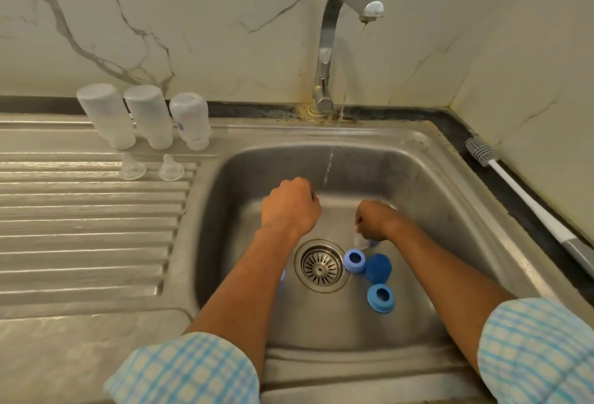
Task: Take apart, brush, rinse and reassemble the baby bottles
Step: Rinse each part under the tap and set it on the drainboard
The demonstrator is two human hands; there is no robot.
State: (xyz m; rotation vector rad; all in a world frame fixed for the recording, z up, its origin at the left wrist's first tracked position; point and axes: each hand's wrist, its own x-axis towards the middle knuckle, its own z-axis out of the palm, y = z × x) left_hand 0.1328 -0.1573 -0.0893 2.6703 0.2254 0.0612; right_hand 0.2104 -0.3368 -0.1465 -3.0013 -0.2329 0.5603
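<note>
a square stainless steel sink basin (427,198) is sunk into the counter, with a round slotted metal drain strainer (321,265) in its floor. a curved chrome faucet (328,50) rises from the back rim, and a thin stream of water (329,165) falls from its spout into the basin. to the left lies a ribbed stainless steel drainboard (80,227). a narrow black stone strip (250,108) runs along the back edge, below a cream marble-patterned wall (193,18) with grey veins, which turns 1 corner at the right.

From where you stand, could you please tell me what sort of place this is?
Probably a home kitchen: a stainless steel sink with a running tap, a ribbed drainboard holding upturned baby bottles.
</note>
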